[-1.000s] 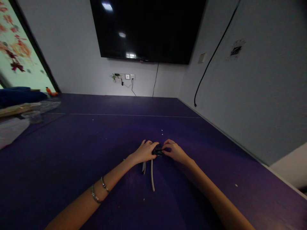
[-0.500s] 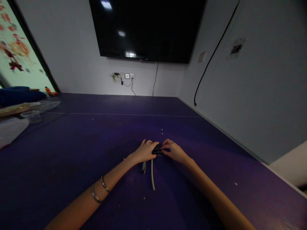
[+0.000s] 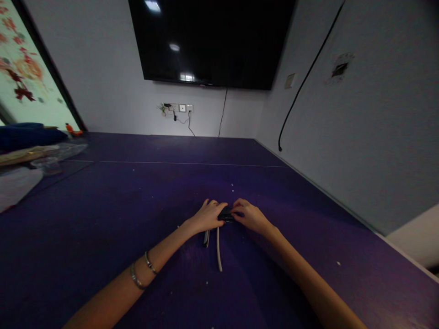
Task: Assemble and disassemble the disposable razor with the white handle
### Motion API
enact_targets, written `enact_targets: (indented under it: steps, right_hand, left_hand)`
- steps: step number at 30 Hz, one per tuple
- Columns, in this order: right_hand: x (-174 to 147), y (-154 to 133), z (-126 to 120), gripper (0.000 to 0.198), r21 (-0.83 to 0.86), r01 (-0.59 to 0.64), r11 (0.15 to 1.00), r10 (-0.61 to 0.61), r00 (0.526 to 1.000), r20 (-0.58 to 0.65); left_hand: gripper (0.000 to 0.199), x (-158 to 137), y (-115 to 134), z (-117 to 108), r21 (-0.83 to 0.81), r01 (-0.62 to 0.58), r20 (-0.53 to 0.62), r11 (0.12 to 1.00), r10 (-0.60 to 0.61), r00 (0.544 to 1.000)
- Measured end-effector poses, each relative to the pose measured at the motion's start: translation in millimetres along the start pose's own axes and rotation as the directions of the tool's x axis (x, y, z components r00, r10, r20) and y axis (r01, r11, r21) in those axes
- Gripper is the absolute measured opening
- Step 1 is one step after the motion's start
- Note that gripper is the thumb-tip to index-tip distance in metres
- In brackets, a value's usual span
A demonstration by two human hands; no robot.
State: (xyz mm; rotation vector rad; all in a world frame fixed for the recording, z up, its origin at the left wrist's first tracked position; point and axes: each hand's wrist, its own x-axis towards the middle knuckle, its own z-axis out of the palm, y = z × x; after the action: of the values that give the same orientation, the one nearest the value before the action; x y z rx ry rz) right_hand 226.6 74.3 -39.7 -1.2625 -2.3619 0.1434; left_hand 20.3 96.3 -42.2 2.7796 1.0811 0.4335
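Because left hand (image 3: 206, 216) grips the small dark object (image 3: 225, 215), it's probably steadied.
Right hand (image 3: 252, 217) pinches narrow at its right end, likely for fine control.

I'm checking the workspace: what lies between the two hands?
In the head view, a small dark object lies between the left hand and right hand; both appear to touch it.

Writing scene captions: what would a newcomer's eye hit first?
Probably the big black television, high on the far wall. Then the left hand and right hand at a small dark object, low in mid-picture over the purple surface. Last, the black cable down the right wall.
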Motion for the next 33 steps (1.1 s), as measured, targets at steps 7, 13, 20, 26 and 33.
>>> enact_targets:
  steps: [7,13,20,26,33]
  right_hand:
    - [1.2,4.7,-7.8,0.017,0.055,-0.032,0.998,0.035,0.998,-0.055]
    - [2.2,4.8,-18.6,0.019,0.067,-0.071,0.995,0.077,0.993,-0.092]
    - [3.4,-3.1,-27.3,0.023,0.083,-0.113,0.99,0.118,0.992,-0.047]
    - [6.2,-20.5,-26.2,0.03,0.161,-0.164,0.973,0.169,0.985,-0.018]
    - [8.5,-36.9,-14.2,0.03,0.489,-0.199,0.849,0.241,0.97,-0.024]
  left_hand:
    - [0.036,0.6,8.7,-31.1,0.016,0.047,-0.173,0.999,-0.043,0.984]
    - [0.014,-13.9,30.4,-72.4,0.036,0.291,-0.178,0.956,-0.28,0.943]
    - [0.028,-53.9,43.3,-45.8,0.185,0.362,0.056,0.914,-0.378,0.924]
    - [0.04,-72.8,42.0,-21.1,0.253,0.463,0.012,0.849,-0.482,0.876]
    - [0.041,-66.1,39.9,-16.3,0.191,0.49,0.068,0.851,-0.509,0.858]
